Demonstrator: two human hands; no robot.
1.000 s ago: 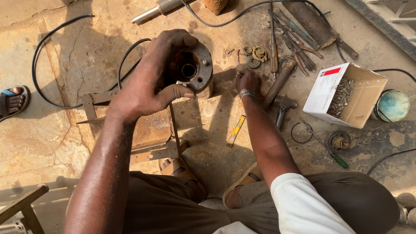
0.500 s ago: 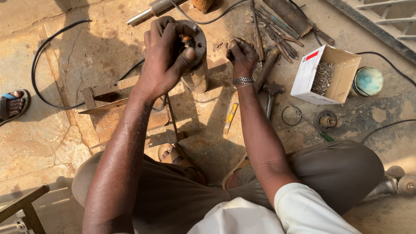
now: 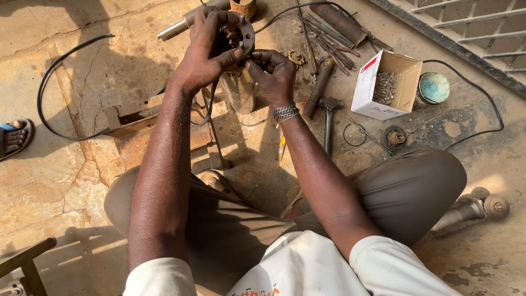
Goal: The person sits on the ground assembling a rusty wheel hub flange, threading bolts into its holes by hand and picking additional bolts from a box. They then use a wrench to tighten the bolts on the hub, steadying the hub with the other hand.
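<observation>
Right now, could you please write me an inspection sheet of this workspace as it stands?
Surface: cracked concrete floor, dusty and stained.
Job's things: round metal flange, held up.
Clutter: hammer, hand tools, open cardboard box of small metal parts, round tin.
Grippers: left hand grips the flange; right hand fingers its rim.
Cables: black cable looped on the floor.
Surroundings: another person's sandalled foot at the edge.

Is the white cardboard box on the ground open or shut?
Open. The white cardboard box has its top flaps apart, and a heap of small grey metal pieces shows inside.
</observation>
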